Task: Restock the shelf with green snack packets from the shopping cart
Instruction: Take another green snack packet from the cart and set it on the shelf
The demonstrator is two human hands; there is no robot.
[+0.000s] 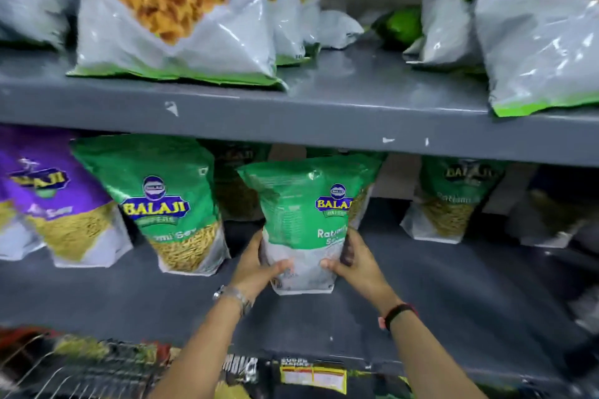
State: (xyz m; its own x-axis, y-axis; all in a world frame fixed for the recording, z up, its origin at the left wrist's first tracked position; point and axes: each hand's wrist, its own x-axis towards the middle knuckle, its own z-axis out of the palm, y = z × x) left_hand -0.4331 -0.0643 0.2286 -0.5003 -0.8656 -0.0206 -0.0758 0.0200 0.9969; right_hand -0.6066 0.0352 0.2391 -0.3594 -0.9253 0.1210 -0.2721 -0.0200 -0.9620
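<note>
I hold a green Balaji snack packet (304,220) upright on the grey middle shelf (453,285). My left hand (259,266) grips its lower left side and my right hand (353,261) grips its lower right side, thumbs on the white base. Another green packet (162,201) stands to its left, and one more (450,201) stands further back on the right. Darker green packets sit behind the held one. The wire shopping cart (64,372) shows at the bottom left, blurred.
A purple packet (48,194) stands at the far left of the same shelf. The upper shelf (324,107) carries large white-and-green snack bags (181,19). More packets sit on the shelf below, near the bottom edge. Bare shelf lies to the right of my hands.
</note>
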